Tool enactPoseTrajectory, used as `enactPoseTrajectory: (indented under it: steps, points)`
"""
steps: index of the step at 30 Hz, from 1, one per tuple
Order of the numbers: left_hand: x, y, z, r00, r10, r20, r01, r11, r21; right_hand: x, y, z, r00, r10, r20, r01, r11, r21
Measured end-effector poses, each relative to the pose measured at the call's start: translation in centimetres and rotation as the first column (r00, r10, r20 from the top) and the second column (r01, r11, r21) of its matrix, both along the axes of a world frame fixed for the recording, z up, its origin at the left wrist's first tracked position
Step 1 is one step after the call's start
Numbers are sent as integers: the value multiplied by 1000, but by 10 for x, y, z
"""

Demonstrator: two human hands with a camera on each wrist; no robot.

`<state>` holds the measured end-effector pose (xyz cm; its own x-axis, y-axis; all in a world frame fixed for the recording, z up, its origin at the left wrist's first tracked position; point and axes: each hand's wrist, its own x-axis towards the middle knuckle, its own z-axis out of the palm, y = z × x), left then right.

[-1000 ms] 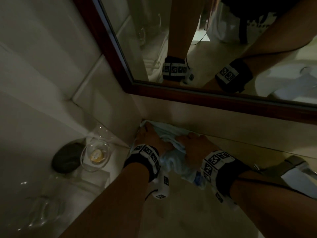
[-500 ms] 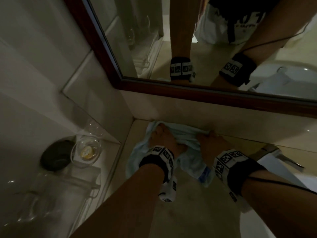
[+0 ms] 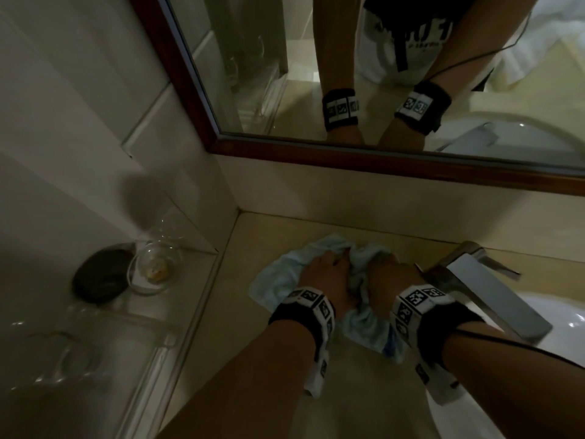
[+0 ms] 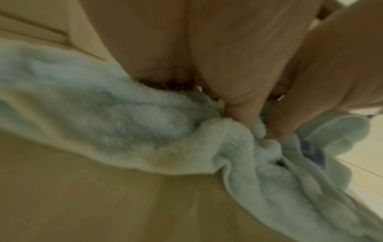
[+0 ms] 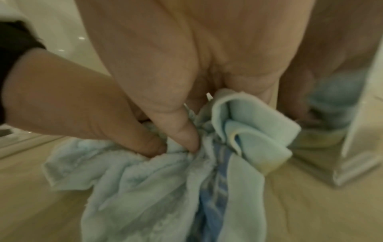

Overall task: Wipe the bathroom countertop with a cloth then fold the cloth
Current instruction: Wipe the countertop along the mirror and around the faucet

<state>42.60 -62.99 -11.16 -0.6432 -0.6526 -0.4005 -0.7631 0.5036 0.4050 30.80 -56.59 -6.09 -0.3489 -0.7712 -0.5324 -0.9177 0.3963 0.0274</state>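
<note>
Two hands bear down on a bunched pale-blue terry cloth (image 3: 278, 280) lying on the beige countertop (image 3: 357, 397), just left of the chrome faucet (image 3: 487, 289). Left hand (image 3: 326, 274) and right hand (image 3: 391, 277) sit side by side, fingers curled into the fabric and gripping its folds. Left of the faucet, beyond the counter's edge, a clear glass bowl (image 3: 152, 270) touches a dark rounded object (image 3: 101, 277). Behind the faucet, a wood-framed mirror (image 3: 316, 160) lines the wall.
</note>
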Motion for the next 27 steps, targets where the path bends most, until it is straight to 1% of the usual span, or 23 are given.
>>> enactPoseTrajectory:
  steps: [1,2,4,6,8,10,12,13,14,16,17,18,21,22,23,25,27]
  points:
    - [7,4,0,1000,10,-13,-10,1000,12,5,4,6,999,35,13,-35,999,-25]
    - [14,9,-1,999,20,-35,-20,1000,17,3,7,-1,999,19,45,-18,999,-32]
    - [30,20,-4,996,59,-70,-56,998,42,5,15,-9,979,129,160,-120,991,-62]
    - [45,25,-10,990,88,-113,-86,996,26,9,18,-14,960,176,220,-162,983,-81]
    - [56,26,-14,987,107,-118,-108,994,3,13,18,-14,946,217,239,-195,974,-112]
    - [62,21,-11,981,165,-107,-170,984,-44,15,16,-5,949,228,217,-201,969,-141]
    - [66,12,2,950,275,-148,-280,960,-15,16,11,9,965,194,175,-158,967,-199]
    - [67,8,11,922,350,-168,-351,936,23,15,8,16,976,158,147,-124,967,-221]
    - [67,1,18,877,422,-228,-418,906,67,14,4,22,984,115,137,-78,965,-251]
    - [65,-9,38,771,533,-347,-505,845,177,10,-2,36,988,52,145,-7,954,-299]
    - [62,-12,49,723,575,-383,-525,817,237,8,-4,45,989,38,144,8,952,-307]
    - [59,-14,60,692,597,-407,-525,802,284,6,-5,55,991,21,129,21,950,-310]
    - [48,-23,83,642,625,-444,-485,779,397,-7,-2,77,999,-42,22,47,945,-324]
    - [45,-24,90,636,634,-439,-474,770,427,-10,-2,83,998,-67,13,68,943,-325]
    - [42,-26,96,642,636,-429,-458,766,450,-14,-2,85,995,-94,46,104,939,-327]
    - [37,-29,102,649,645,-404,-451,753,479,-20,-5,87,964,-154,215,216,927,-306]
    - [32,-31,106,614,687,-388,-426,703,570,-27,-9,82,911,-222,348,318,914,-251]
